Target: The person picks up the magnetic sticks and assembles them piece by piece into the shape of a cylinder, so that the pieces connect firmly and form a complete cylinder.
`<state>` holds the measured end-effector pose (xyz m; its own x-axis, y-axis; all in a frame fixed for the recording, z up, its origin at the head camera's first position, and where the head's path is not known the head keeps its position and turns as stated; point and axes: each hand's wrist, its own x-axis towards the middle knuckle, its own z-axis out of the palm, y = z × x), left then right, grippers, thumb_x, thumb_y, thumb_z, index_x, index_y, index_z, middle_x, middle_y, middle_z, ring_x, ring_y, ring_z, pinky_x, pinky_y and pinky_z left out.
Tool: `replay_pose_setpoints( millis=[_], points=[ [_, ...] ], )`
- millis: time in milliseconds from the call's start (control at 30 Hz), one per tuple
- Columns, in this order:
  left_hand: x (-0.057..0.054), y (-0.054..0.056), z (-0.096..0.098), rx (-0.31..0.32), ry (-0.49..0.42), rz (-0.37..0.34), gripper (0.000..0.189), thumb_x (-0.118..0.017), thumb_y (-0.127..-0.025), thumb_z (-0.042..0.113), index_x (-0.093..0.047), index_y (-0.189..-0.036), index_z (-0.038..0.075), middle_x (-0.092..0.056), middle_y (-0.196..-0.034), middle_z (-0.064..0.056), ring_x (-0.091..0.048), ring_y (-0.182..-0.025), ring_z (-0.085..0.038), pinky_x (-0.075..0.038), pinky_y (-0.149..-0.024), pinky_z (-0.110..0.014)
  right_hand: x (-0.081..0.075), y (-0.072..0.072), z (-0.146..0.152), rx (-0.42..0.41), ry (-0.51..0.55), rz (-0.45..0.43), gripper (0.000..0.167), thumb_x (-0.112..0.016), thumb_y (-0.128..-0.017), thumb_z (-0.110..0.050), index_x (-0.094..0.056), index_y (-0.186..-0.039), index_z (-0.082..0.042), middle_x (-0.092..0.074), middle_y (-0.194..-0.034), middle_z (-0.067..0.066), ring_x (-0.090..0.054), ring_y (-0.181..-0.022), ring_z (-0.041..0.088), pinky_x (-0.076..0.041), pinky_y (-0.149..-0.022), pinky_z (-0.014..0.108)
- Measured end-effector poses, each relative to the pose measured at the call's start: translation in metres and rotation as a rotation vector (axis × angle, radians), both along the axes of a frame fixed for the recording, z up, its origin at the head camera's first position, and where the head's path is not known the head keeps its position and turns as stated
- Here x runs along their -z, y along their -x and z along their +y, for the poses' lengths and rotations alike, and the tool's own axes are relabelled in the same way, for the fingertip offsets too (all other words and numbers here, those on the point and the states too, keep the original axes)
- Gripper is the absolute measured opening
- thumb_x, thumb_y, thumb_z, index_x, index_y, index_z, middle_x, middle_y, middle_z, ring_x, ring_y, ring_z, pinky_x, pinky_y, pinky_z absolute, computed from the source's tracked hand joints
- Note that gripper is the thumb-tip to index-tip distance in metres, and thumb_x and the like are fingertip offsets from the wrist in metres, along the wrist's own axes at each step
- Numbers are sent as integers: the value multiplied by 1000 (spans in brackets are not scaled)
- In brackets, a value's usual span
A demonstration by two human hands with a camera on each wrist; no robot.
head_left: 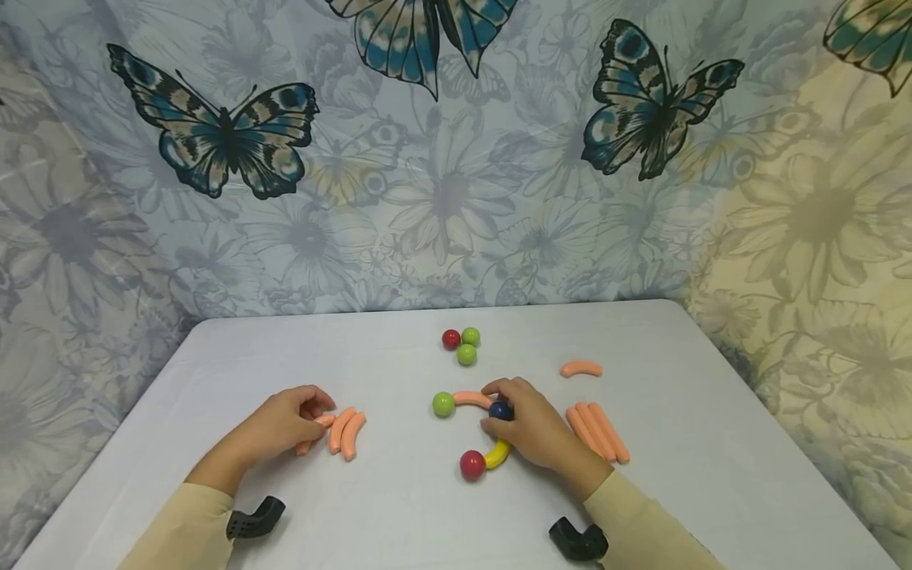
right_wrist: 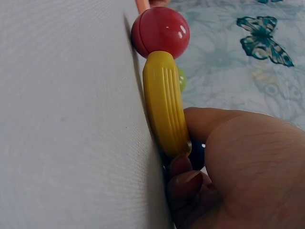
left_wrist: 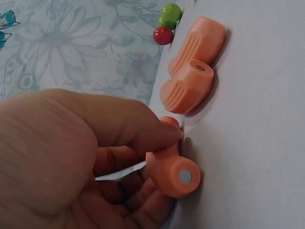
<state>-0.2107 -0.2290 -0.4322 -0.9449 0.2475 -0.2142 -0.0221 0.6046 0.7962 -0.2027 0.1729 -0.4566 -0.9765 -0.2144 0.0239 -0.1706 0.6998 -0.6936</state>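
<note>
In the head frame's lower left, my left grip (head_left: 285, 426) pinches a curved orange stick (left_wrist: 167, 168), its length slanting up rightward, well apart from the blue ball (head_left: 501, 410) my right grip (head_left: 533, 427) clasps at lower middle.

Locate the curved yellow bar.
In the head view, the curved yellow bar lies low, just right of centre, between the nearer red ball and dark blue ball.

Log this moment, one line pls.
left hand: pinches curved orange ribbed rod | right hand: grips glossy dark-blue ball | contact: curved yellow ribbed rod against glossy red ball
</note>
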Motion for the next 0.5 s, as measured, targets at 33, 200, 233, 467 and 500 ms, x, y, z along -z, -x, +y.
replay_pose_setpoints(
  millis=[33,200,233,467,500],
  points=[
    [0,0,1,-11,34,9,26,-77,-98,12,-69,-120,1,-64,-89,-10,-60,-64,-23,-50,-63,-33,0,0,0,0,2,-2,41,-87,-97,-20,-71,-134,-20,-63,-123,3,-61,-114,25,-55,-103,49],
    [-2,1,0,-72,151,73,25,-75,-102,22,-69,-118,3,-67,-75,-4,-63,-73,-20,-50,-74,-37,-2,1,11,-91,52,-19,46,-87,-96,-24,-70,-139,-24,-62,-129,3,-59,-115,23,-53,-100,44],
    [-3,2,-1,-80,158,86,26,-74,-103,23,-69,-120,3,-67,-78,-4,-63,-75,-20,-50,-75,-38,-3,2,15,-130,69,-28,48,-87,-96,-26,-69,-140,-24,-61,-129,4,-58,-113,23,-53,-97,43],
    [-12,2,6,-140,46,136,36,-74,-106,29,-67,-129,2,-67,-109,-10,-65,-82,-23,-56,-68,-39,-14,6,40,-392,177,-182,63,-94,-88,-29,-68,-145,-19,-49,-141,7,-58,-100,28,-52,-84,32],
    [-15,1,9,-138,6,128,38,-75,-105,27,-66,-131,1,-66,-112,-11,-66,-82,-24,-57,-67,-39,-15,6,42,-416,184,-205,65,-95,-87,-27,-67,-145,-19,-47,-147,8,-58,-102,28,-52,-85,31]
  ],
)
